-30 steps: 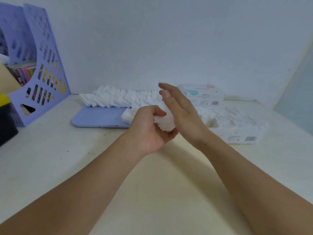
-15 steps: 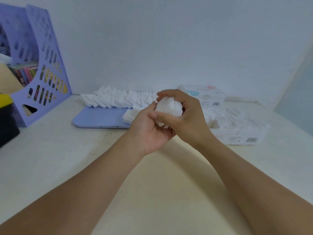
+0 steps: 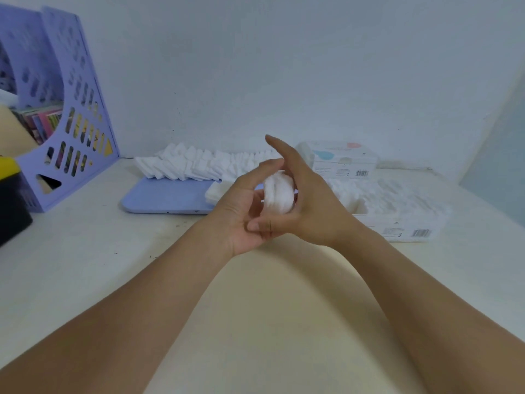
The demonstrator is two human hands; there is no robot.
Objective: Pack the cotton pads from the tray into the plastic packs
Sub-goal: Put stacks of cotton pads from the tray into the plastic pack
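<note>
Above the table's middle, both hands hold a small stack of white cotton pads (image 3: 278, 194) between them. My left hand (image 3: 241, 211) curls round its left side with the thumb on top. My right hand (image 3: 315, 206) cups its right side, thumb tucked underneath and forefinger pointing up. Behind them a blue tray (image 3: 164, 200) carries a long leaning row of cotton pads (image 3: 193, 166) and a short pile of pads (image 3: 214, 193). To the right lies an open plastic pack (image 3: 403, 223) filled with pads. A closed pack (image 3: 341, 163) stands at the wall.
A purple file rack (image 3: 71, 123) with books stands at the far left. A black and yellow object (image 3: 11, 200) sits at the left edge. The wall runs close behind the tray and packs.
My right hand gripped the stack from above half a second ago. Now its forefinger has straightened upward and its thumb has dropped under the stack. The stack has turned slightly between my hands.
</note>
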